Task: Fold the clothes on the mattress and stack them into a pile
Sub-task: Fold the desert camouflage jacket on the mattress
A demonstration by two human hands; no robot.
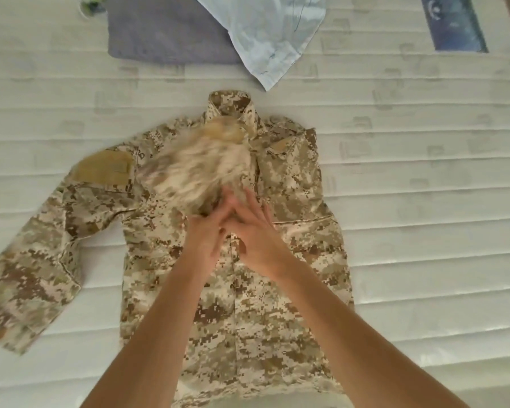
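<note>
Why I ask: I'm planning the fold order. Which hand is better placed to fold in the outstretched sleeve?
Left, probably. The left hand lies on the chest of the camouflage jacket, on the side of the outstretched sleeve; the right hand, beside it, would have to reach across the left arm.

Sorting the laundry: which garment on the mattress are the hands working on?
The camouflage jacket, under both hands; the purple cloth and pale blue garment lie beyond it, untouched.

Matt woven camouflage jacket (277, 275) on quilted cloth mattress (424, 201).
</note>
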